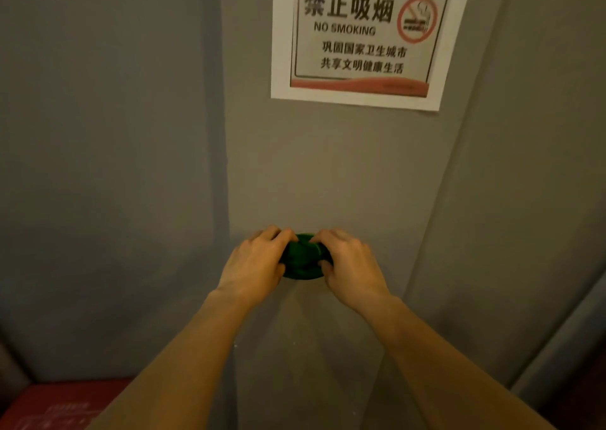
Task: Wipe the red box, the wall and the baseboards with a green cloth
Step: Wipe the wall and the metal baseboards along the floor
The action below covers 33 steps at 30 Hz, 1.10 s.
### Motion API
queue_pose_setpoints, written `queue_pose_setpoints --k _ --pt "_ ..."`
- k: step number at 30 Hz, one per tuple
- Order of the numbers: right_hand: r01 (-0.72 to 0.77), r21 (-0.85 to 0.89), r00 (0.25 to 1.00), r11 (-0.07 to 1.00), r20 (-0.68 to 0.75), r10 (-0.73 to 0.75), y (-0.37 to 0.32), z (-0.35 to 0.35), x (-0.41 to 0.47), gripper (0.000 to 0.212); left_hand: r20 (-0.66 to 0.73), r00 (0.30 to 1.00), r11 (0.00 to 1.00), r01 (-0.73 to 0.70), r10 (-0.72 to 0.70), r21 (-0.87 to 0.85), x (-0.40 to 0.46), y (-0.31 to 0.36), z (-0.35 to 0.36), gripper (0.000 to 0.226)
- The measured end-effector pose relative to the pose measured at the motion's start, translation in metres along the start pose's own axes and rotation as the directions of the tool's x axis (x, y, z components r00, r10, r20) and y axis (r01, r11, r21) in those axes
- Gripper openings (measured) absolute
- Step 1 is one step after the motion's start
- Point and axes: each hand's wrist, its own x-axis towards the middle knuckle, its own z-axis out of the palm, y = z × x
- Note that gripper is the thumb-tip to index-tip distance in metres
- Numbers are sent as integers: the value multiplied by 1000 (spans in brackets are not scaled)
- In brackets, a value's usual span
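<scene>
A bunched green cloth point(303, 259) is held between both hands in front of the grey wall point(328, 174). My left hand point(257, 260) grips its left side and my right hand point(349, 262) grips its right side, fingers curled over the top. The top of the red box point(55, 405) shows at the bottom left, partly hidden by my left forearm. No baseboard is in view.
A white no-smoking sign point(365, 36) is stuck on the wall above the hands. The wall steps at a vertical corner point(226, 134) on the left, and another grey panel point(524, 200) angles away on the right.
</scene>
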Motion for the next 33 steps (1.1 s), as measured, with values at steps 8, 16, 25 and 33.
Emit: queue_pose_setpoints --k 8,16,25,33 --pt "-65 20 994 998 91 62 40 43 -21 38 105 994 999 29 -25 -34 -4 -1 61 47" --pt "-100 53 967 994 239 85 101 88 -62 33 221 971 995 96 -86 -36 -23 22 143 45" --pt "-140 70 913 988 394 101 168 193 -145 32 344 930 984 162 -129 -68 -82 25 280 45" --pt "-228 87 857 970 490 158 205 325 -225 36 425 897 974 192 -124 -121 -153 -9 421 47"
